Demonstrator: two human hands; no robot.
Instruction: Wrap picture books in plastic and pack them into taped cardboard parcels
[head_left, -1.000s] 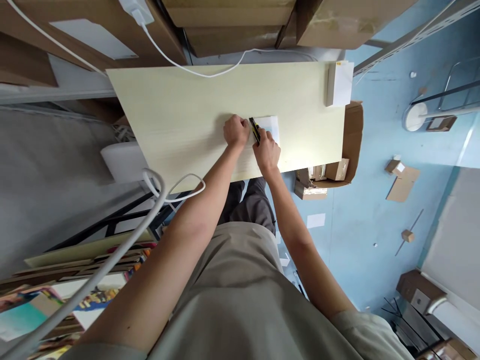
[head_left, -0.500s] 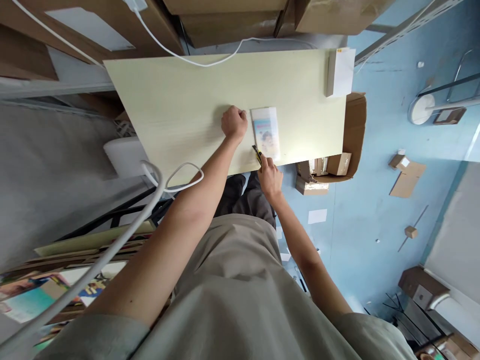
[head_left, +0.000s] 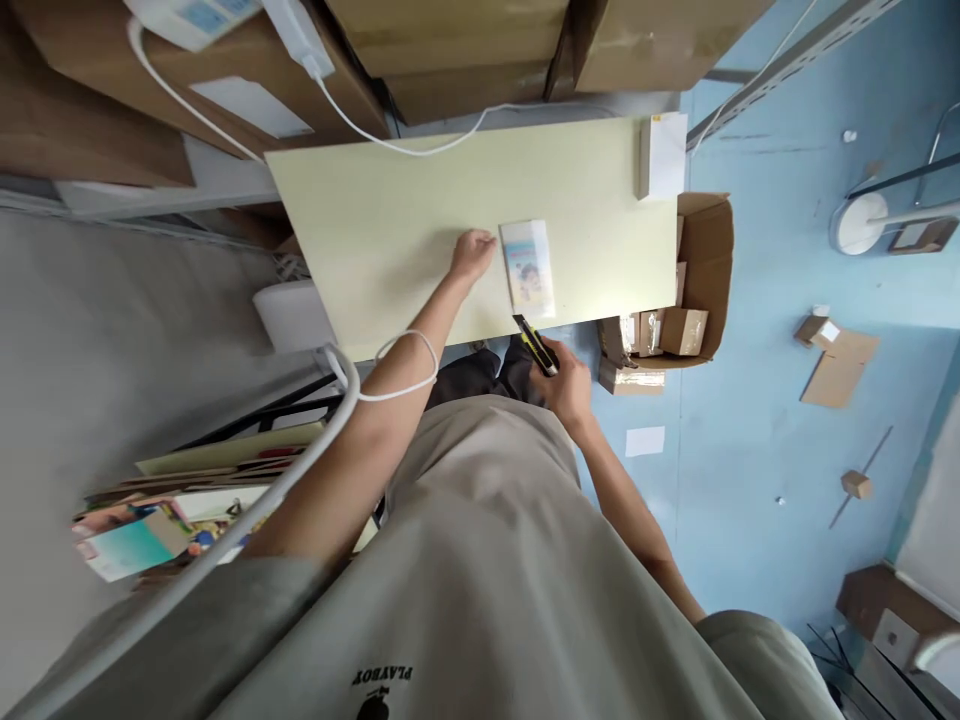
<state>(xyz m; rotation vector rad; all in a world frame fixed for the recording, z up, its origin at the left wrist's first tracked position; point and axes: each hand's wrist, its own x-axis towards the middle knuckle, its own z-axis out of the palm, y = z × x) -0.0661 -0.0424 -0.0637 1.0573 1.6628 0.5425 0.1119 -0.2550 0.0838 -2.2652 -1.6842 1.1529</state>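
Note:
My right hand [head_left: 568, 388] is wrapped round a yellow and black utility knife [head_left: 535, 346], just off the table's front edge. The knife points up and left, its tip close to that edge. On the pale yellow tabletop [head_left: 390, 190] lies a flat packet [head_left: 529, 270] with a blue and white printed cover and a clear, shiny wrap. Beside the packet's upper left edge is my left hand [head_left: 473, 254], fingers curled together. Whether they pinch something small is hidden.
A white box [head_left: 663, 156] stands at the table's far right corner. An open carton [head_left: 705, 275] with small brown boxes sits right of the table. A white cable [head_left: 427, 152] runs along the back edge, and a grey curved tube [head_left: 300, 485] passes near my left arm.
My right hand has drawn back from the packet toward my body, carrying the utility knife off the table edge. My left hand stays beside the packet, its fingers turned more toward it.

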